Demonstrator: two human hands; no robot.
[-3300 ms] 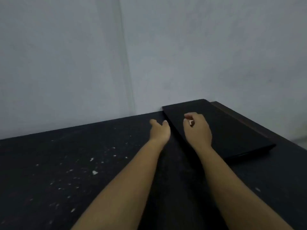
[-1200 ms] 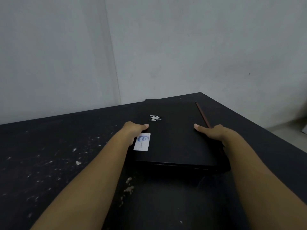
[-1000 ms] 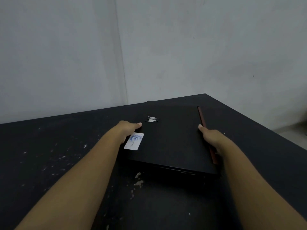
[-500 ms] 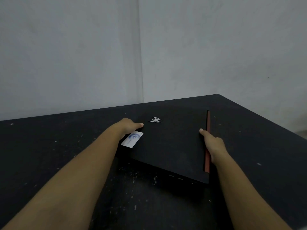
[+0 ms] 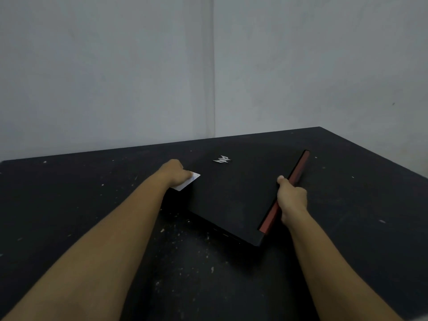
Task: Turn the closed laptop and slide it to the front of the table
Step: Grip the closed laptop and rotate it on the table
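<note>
Closed black laptop (image 5: 234, 195) is lying flat on the dark table (image 5: 69, 205), skewed, one corner pointed toward the near edge. It is gripped at its left edge by the left hand (image 5: 174, 173), over a white sticker (image 5: 187, 181), and at the red hinge strip (image 5: 284, 193) by the right hand (image 5: 292, 200). Tabletop is flecked with pale specks. Grey walls (image 5: 104, 66) meet in a corner behind.

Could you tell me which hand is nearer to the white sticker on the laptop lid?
Left. The left hand overlaps the white sticker at the lid's left edge; the right hand grips the opposite edge, by the red strip.
</note>
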